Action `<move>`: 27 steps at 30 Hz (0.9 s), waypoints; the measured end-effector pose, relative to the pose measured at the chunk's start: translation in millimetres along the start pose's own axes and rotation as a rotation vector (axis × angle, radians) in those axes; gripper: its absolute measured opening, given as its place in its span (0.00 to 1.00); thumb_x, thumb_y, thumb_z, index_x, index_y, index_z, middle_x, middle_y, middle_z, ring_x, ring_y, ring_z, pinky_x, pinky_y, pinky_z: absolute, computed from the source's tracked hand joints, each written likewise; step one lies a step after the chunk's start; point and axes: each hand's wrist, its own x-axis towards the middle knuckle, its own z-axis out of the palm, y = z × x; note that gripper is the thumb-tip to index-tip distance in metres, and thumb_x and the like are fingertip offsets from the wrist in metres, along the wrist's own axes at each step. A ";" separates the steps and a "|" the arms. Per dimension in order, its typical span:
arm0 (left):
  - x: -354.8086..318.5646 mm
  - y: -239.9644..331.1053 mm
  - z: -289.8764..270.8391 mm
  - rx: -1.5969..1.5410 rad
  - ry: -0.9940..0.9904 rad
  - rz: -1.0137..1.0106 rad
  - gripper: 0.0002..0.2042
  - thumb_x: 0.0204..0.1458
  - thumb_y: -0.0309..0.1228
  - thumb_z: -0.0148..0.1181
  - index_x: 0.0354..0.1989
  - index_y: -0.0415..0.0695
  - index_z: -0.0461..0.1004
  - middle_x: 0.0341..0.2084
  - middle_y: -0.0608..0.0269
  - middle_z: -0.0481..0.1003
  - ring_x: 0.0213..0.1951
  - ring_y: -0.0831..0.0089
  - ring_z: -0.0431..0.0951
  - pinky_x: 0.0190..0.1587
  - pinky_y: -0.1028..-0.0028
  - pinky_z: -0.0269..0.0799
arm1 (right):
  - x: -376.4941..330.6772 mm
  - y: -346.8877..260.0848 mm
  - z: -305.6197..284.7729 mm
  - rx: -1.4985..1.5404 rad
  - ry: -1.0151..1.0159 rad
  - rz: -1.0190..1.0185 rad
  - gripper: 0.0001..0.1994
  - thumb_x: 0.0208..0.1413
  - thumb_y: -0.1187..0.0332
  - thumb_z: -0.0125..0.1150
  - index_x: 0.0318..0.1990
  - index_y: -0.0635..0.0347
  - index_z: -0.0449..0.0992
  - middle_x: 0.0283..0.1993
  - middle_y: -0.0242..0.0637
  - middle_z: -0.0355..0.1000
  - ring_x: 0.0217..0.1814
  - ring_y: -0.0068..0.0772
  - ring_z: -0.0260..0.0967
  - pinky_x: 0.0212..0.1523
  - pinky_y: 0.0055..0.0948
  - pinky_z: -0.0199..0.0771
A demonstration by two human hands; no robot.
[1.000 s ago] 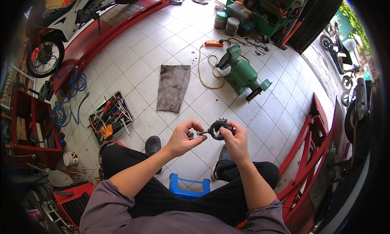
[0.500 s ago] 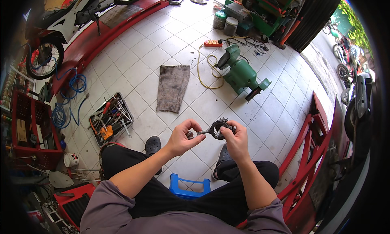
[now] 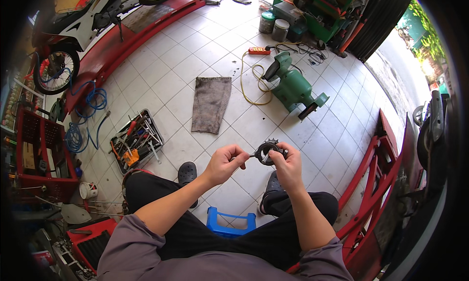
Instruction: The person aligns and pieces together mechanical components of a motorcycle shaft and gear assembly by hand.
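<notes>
At far left, a red crate [image 3: 36,149], then a tray of hand tools [image 3: 136,140] on the white tiles; further right, a grey rag [image 3: 211,104] lying flat. Left hand [image 3: 225,164] pinched shut on a thin metal tool [image 3: 250,156] poking into a toothed black sprocket [image 3: 267,152], itself clamped in right hand [image 3: 288,165] above the knees. Beyond, a green bench grinder [image 3: 292,85]

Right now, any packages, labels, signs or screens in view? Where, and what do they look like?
No screens or signs show.
Two tins: top centre on the floor, round, one teal, one grey with pale lids.
Rack: far left, red, holding small boxes too blurred to describe.
Cup: lower left by the rack, white, round.
Neither hand holds a package: both are on a dark sprocket.
</notes>
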 end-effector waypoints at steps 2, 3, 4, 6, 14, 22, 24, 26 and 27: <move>0.5 -6.3 -4.5 -0.118 -0.055 -0.061 0.13 0.59 0.38 0.56 0.42 0.41 0.70 0.28 0.65 0.76 0.19 0.90 0.63 0.19 0.86 0.59 | 0.1 -0.2 0.0 -0.020 -0.010 -0.002 0.06 0.56 0.73 0.58 0.33 0.68 0.74 0.24 0.23 0.67 0.24 0.10 0.58 0.23 0.15 0.58; 0.0 -9.1 -4.7 -0.137 -0.053 -0.051 0.12 0.59 0.38 0.56 0.42 0.41 0.70 0.28 0.65 0.76 0.19 0.89 0.63 0.19 0.86 0.59 | 0.0 -0.4 0.7 -0.025 -0.012 -0.004 0.06 0.56 0.73 0.58 0.33 0.68 0.74 0.24 0.23 0.67 0.23 0.10 0.58 0.23 0.15 0.58; 0.5 -4.5 -2.3 -0.158 -0.053 -0.043 0.12 0.59 0.37 0.56 0.42 0.41 0.70 0.28 0.64 0.76 0.19 0.89 0.64 0.19 0.85 0.59 | 0.0 0.2 0.3 -0.031 -0.013 -0.004 0.06 0.56 0.73 0.58 0.33 0.68 0.74 0.24 0.23 0.67 0.23 0.10 0.58 0.23 0.15 0.58; -0.1 5.2 7.4 -0.118 0.006 0.055 0.11 0.60 0.37 0.55 0.40 0.40 0.71 0.26 0.65 0.75 0.20 0.88 0.66 0.19 0.84 0.60 | -0.8 -2.6 0.2 -0.020 -0.005 0.005 0.06 0.55 0.73 0.58 0.33 0.68 0.74 0.24 0.23 0.67 0.23 0.10 0.58 0.23 0.15 0.57; -1.4 -3.3 -0.8 -0.079 -0.064 -0.017 0.09 0.59 0.33 0.55 0.40 0.39 0.71 0.24 0.66 0.75 0.22 0.88 0.67 0.21 0.85 0.63 | 0.3 0.5 -1.6 -0.043 -0.013 -0.022 0.05 0.55 0.73 0.57 0.33 0.68 0.74 0.24 0.24 0.68 0.23 0.10 0.58 0.23 0.15 0.58; -2.0 -0.4 9.1 0.017 -0.002 0.195 0.11 0.61 0.35 0.53 0.42 0.40 0.68 0.22 0.65 0.75 0.18 0.87 0.66 0.19 0.85 0.61 | -1.2 -2.8 0.7 -0.031 -0.019 -0.001 0.05 0.55 0.74 0.57 0.32 0.68 0.74 0.24 0.24 0.69 0.24 0.10 0.60 0.24 0.15 0.59; -0.9 -11.1 8.7 -0.071 0.019 0.219 0.10 0.60 0.34 0.54 0.41 0.40 0.67 0.24 0.64 0.75 0.18 0.87 0.65 0.19 0.85 0.61 | -1.2 -5.3 2.5 -0.029 -0.023 -0.004 0.05 0.55 0.74 0.57 0.32 0.68 0.74 0.24 0.24 0.68 0.24 0.10 0.59 0.23 0.15 0.59; -1.0 1.1 5.5 -0.160 -0.056 0.048 0.09 0.59 0.32 0.56 0.39 0.41 0.66 0.28 0.64 0.75 0.22 0.86 0.68 0.24 0.84 0.64 | -1.7 -5.1 0.3 -0.033 -0.022 0.004 0.05 0.55 0.74 0.57 0.32 0.68 0.74 0.24 0.25 0.69 0.24 0.11 0.60 0.24 0.15 0.60; -1.0 5.6 2.5 -0.203 -0.093 -0.038 0.08 0.58 0.31 0.57 0.38 0.41 0.66 0.30 0.64 0.75 0.24 0.86 0.69 0.26 0.84 0.65 | -1.8 -3.7 -1.6 -0.037 -0.023 0.012 0.04 0.54 0.75 0.57 0.33 0.68 0.74 0.25 0.25 0.69 0.25 0.11 0.62 0.25 0.15 0.61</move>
